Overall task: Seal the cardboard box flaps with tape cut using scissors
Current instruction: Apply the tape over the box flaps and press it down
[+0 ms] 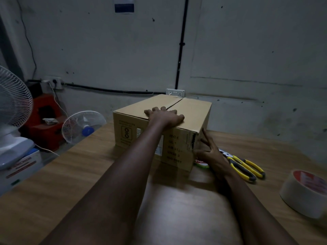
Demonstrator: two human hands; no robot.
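A closed cardboard box (192, 110) stands on the wooden table (70, 177), its two top flaps meeting at a dark seam. My left hand (164, 116) lies flat on the box's top near the front edge, fingers spread. My right hand (211, 153) is at the box's front right corner, fingers spread against its side. Under that hand a small tape roll (200, 163) with a red and green label partly shows. Yellow-handled scissors (246, 167) lie just right of my right hand. A larger pale tape roll (306, 191) sits at the table's right edge.
Two white fans (83, 126) stand off the table's left side, one large at the frame edge (12, 103). A red crate (44, 117) and a printed carton (21, 167) are there too. A concrete wall with sockets (175, 92) runs close behind the box.
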